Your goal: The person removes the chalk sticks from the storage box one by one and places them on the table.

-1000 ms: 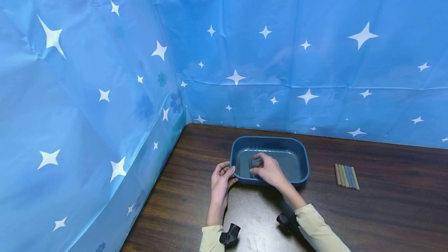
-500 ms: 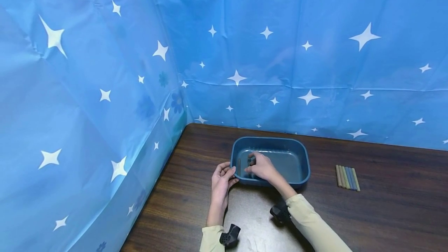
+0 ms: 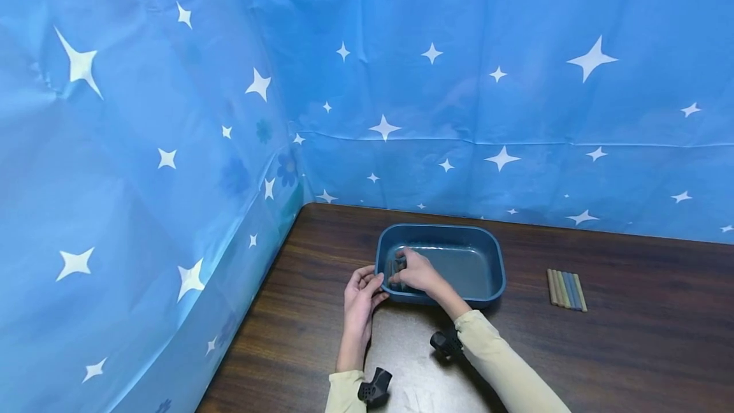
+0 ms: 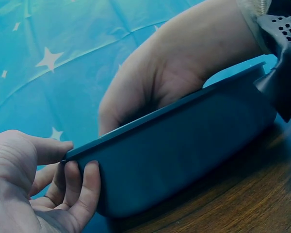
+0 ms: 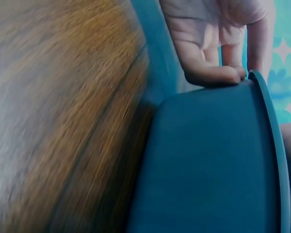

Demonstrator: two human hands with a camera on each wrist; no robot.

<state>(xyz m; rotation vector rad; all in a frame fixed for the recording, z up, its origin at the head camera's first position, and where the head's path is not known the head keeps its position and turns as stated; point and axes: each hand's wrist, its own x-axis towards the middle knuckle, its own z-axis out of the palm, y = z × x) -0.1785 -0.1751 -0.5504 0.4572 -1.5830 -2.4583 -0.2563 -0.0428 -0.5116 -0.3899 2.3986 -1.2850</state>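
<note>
A dark blue rectangular tub [image 3: 470,298] with rounded corners stands on the table. My left hand [image 3: 360,295] grips its front left corner; the left wrist view shows the thumb [image 4: 56,149] over the rim and fingers curled against the outer wall. My right hand [image 3: 420,273] reaches down inside the tub near its left end. Between its thumb and fingers it pinches a slim, dull-coloured stick [image 3: 403,265], partly hidden by the hand. Another stick [image 3: 392,268] lies just to the left, along the tub's left wall. In the left wrist view the right fingertips disappear behind the rim.
On the brown wooden table [image 3: 642,336], right of the tub, several sticks [image 3: 566,290] in tan, yellowish and blue lie side by side. Star-patterned blue curtains [image 3: 436,94] border the table's back and left edges. A black wrist camera [image 3: 375,385] sits on each sleeve.
My right hand has moved left inside the tub, bringing the pinched stick close to the one by the left wall. The left hand keeps its grip on the corner.
</note>
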